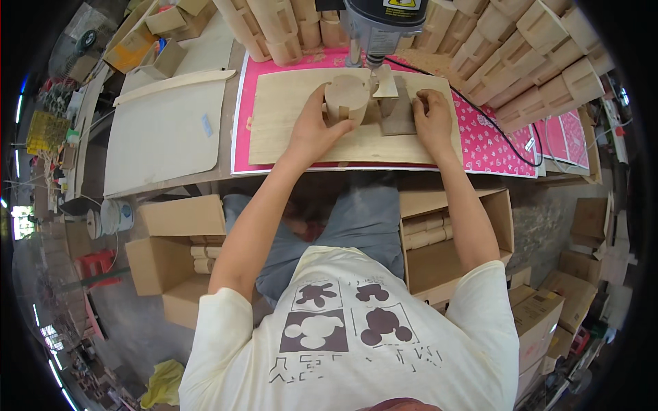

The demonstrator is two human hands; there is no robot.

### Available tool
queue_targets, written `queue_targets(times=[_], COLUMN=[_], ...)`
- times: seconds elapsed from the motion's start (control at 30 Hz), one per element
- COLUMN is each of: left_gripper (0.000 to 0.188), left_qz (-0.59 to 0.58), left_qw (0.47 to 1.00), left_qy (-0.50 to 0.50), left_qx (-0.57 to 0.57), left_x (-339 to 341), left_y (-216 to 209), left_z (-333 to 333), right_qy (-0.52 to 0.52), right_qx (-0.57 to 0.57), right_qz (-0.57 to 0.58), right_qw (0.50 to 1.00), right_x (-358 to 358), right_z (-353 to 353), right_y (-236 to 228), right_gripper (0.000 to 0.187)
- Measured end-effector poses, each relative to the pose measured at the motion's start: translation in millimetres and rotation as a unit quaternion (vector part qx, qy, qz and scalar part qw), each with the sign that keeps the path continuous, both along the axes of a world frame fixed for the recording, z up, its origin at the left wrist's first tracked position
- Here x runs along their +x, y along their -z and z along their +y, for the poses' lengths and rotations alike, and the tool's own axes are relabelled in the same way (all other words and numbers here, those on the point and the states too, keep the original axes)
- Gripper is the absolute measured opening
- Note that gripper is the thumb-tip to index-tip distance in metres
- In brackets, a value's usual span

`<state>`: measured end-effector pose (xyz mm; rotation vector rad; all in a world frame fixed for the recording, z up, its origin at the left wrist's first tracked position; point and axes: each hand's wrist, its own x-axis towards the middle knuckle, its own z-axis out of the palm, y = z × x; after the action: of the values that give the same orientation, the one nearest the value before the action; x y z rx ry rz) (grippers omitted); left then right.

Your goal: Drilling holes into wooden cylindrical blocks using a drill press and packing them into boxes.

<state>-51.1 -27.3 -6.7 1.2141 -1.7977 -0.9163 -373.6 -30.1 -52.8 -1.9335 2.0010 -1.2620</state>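
Observation:
My left hand (319, 130) is wrapped round a pale wooden block (345, 103) with a rounded outline, thumb on the near side and fingers on the far left. The block stands on a flat plywood board (295, 147). Just right of it, a grey-brown flat piece (399, 120) lies on the board under a pale angled piece (386, 88). My right hand (433, 120) rests by that flat piece's right edge, fingers curled in toward the thumb; whatever they may hold is hidden. Directly beyond the block hangs a machine head (382, 34) with a metal chuck.
Stacked wooden pieces (521, 48) crowd the back right, and more wooden columns (274, 34) stand at the back left. A black cable (483, 120) crosses the pink patterned sheet (497, 154). Open cardboard boxes (154, 264) holding wooden pieces flank my legs.

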Motion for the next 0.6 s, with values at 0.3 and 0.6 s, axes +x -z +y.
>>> queue_targets(times=[0.3,0.6], left_gripper=[0.099,0.098], left_qz=[0.034,0.045], left_qw=[0.998,0.993], left_qy=[0.056,0.068], left_qx=[0.002,0.083], left_x=[-13.4,-13.5], left_y=[-6.3,-9.1], left_z=[-26.8,-35.8], right_qy=[0.007,0.005], right_qx=[-0.012,-0.008], right_qz=[0.040,0.030], right_qw=[0.999,1.000], right_x=[0.2,-1.7], right_z=[1.8,1.6], right_y=[0.1,2.1], right_gripper=[0.023,0.025])
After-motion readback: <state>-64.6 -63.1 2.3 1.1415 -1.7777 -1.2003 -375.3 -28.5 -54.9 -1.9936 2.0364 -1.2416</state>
